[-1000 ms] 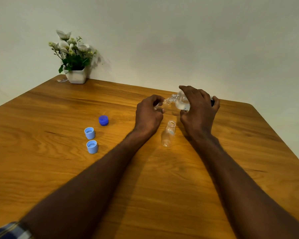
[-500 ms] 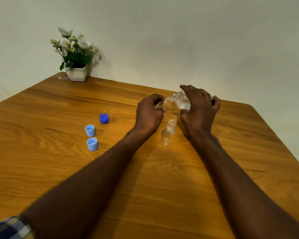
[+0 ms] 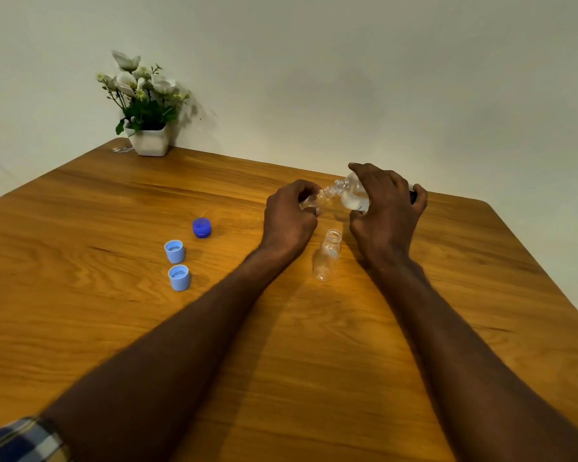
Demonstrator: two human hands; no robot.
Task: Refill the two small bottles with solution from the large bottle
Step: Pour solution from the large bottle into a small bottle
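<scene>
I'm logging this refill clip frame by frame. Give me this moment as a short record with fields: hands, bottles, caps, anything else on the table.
left hand: grips a small bottle, tilted, by its body
right hand: holds the large bottle tipped, its neck at the small bottle's mouth
second small bottle: stands uncapped on the table, between the wrists, looks empty
caps: dark blue cap; two light blue caps, open side up, left of the arms
other: flower pot at the far left corner
</scene>
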